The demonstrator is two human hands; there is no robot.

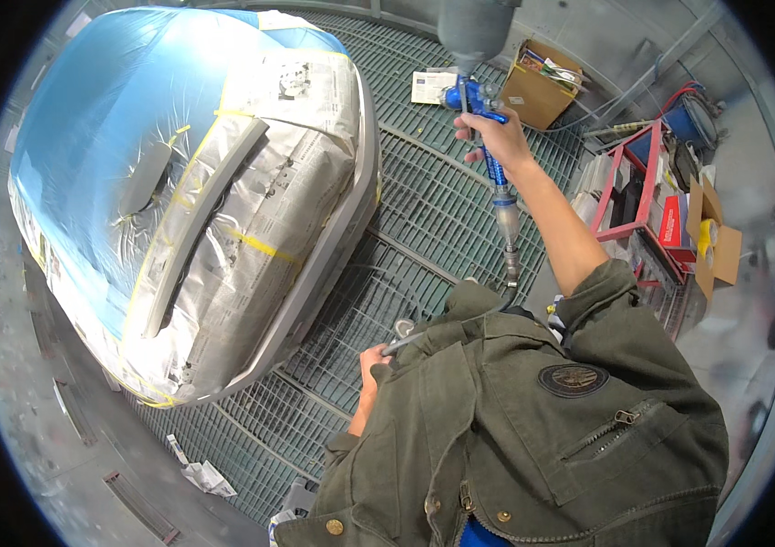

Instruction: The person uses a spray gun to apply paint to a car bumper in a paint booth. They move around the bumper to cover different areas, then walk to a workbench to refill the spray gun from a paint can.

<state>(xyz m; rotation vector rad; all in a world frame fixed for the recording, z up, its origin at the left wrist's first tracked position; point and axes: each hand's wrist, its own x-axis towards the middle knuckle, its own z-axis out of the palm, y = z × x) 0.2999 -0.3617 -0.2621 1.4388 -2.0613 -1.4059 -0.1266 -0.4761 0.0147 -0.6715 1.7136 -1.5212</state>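
My right hand grips a blue spray gun with a grey paint cup on it and an air hose joined to its handle. Low in front of my jacket, my left hand is closed around the grey air hose. To the left is a large vehicle body part, masked with blue plastic film and newspaper held by yellow tape. A long grey trim strip and a small grey oval part stand out from the masking. A grey bumper-like edge borders the newspaper.
Metal floor grating lies underfoot. At the upper right are a cardboard box and a blue bucket. A red metal rack and an open carton are at my right. Crumpled paper lies at the lower left.
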